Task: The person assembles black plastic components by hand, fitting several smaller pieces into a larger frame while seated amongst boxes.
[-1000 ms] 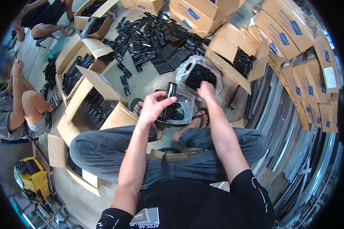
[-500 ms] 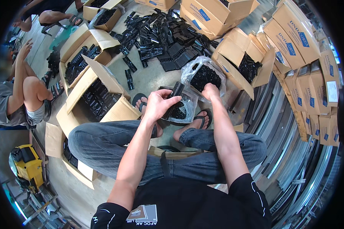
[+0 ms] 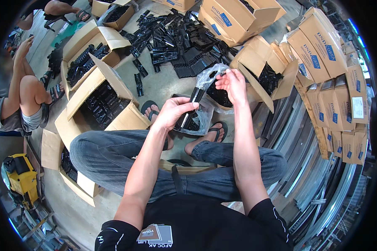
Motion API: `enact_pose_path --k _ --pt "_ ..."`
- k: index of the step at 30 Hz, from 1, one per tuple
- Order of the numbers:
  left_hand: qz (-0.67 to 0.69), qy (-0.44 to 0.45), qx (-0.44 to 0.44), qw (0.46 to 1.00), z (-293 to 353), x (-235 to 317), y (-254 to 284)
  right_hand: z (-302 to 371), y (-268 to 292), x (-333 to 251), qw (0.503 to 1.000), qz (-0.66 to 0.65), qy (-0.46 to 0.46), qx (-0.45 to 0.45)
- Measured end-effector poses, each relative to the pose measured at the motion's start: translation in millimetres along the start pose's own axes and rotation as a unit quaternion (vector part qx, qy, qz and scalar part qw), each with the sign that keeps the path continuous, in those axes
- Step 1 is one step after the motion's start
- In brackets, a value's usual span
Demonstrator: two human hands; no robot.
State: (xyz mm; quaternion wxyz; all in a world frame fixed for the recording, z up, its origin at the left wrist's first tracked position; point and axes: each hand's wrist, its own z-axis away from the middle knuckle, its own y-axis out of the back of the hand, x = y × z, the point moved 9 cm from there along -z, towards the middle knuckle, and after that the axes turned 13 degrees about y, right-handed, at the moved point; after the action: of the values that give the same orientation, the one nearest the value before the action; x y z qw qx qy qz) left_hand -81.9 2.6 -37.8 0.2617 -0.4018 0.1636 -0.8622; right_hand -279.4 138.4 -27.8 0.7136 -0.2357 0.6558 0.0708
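Left grip (image 3: 172, 113) clasping a glossy black oblong piece (image 3: 196, 96).
Right grip (image 3: 233, 86) over the clear plastic bag (image 3: 205, 78); I cannot tell its hold.

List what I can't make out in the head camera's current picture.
Head view: what the right hand pinches, if anything; too small.
Head view: part of the clear bag; right hand hides it.
Head view: some of the bin; left hand and black part cover it.
Head view: contents of the stacked cartons; cardboard hides them.

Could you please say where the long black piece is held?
In the head view, the black piece is just above centre, in the left hand, left of the right hand.
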Motion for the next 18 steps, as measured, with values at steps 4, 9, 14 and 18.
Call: enact_pose_path --k 4,9,14,18 --pt "-0.087 -0.057 0.059 0.993 6 11 0 -2 -32 -53 0.996 0.049 0.049 -0.05" --pt "-0.37 -0.09 0.236 0.894 23 31 2 23 -75 -94 0.923 0.324 0.149 -0.146" --pt "-0.491 -0.158 0.29 0.806 28 33 -4 49 -81 -67 0.966 0.197 0.028 -0.164" --pt "-0.562 -0.199 0.301 0.744 29 33 -15 69 -94 -29 0.962 0.118 -0.047 -0.243"
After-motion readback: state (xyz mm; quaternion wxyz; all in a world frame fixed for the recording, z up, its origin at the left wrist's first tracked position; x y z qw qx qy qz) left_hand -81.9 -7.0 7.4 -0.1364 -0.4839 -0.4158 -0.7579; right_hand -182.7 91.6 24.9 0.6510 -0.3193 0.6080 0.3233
